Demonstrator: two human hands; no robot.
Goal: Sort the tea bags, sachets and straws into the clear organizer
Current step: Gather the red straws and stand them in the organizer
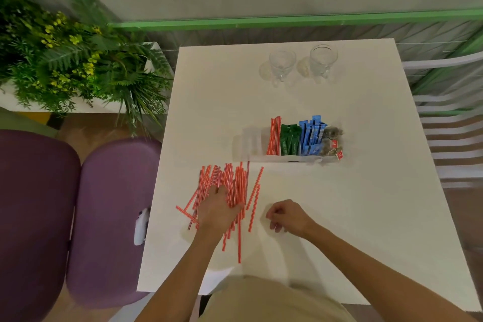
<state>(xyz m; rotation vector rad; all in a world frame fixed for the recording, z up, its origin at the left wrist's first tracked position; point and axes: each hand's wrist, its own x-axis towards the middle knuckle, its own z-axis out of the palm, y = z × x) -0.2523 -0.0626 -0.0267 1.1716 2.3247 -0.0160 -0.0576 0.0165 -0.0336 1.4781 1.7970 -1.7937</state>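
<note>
Left hand [219, 210]: lies palm down on the loose straws, near the left edge of the table; the fingers are spread flat on them and do not close around any straw.
Right hand [287, 214]: rests on the bare table just to the right of the straws, fingers curled loosely inward; nothing is seen between them.
Loose straws [232, 185]: a pile of red and white striped straws on the near left part of the table, most of them pointing away from the person; a few lie apart at the right and left sides of the pile.
Table [352, 217]: white and square; it carries all things of the task.
Organizer [285, 158]: clear, it stands in the middle of the table, just behind the loose straws, and its walls are hard to see.
Organizer, from left to right: an empty-looking part at the left end, then upright straws [274, 136], green sachets [289, 140], blue sachets [312, 136], and tea bags [332, 142] with red tags at the right end.
Glasses [282, 65]: two clear ones, side by side near the far edge of the table, well apart from the organizer.
</note>
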